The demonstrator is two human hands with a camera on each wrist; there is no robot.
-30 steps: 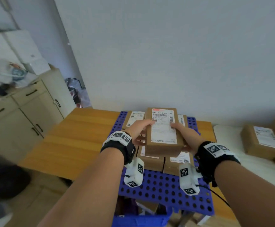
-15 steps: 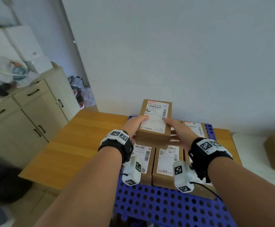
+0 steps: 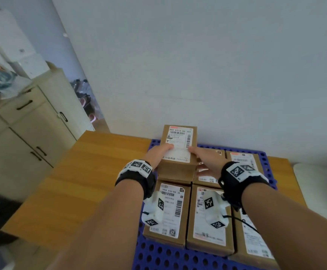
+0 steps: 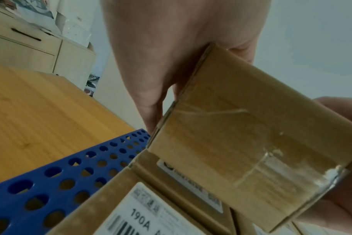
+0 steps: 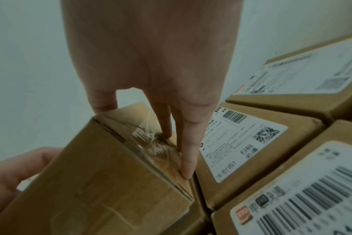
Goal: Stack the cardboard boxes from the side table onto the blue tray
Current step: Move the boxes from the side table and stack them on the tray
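Both hands hold one cardboard box (image 3: pixel 179 151) between them, the left hand (image 3: pixel 156 156) and right hand (image 3: pixel 207 160) clamped on its sides, above the boxes (image 3: pixel 210 215) on the blue tray (image 3: pixel 158 256).

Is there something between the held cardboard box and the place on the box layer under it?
Nothing visible: the held box, gripped by the left hand and right hand, sits directly over the bottom boxes on the blue tray.
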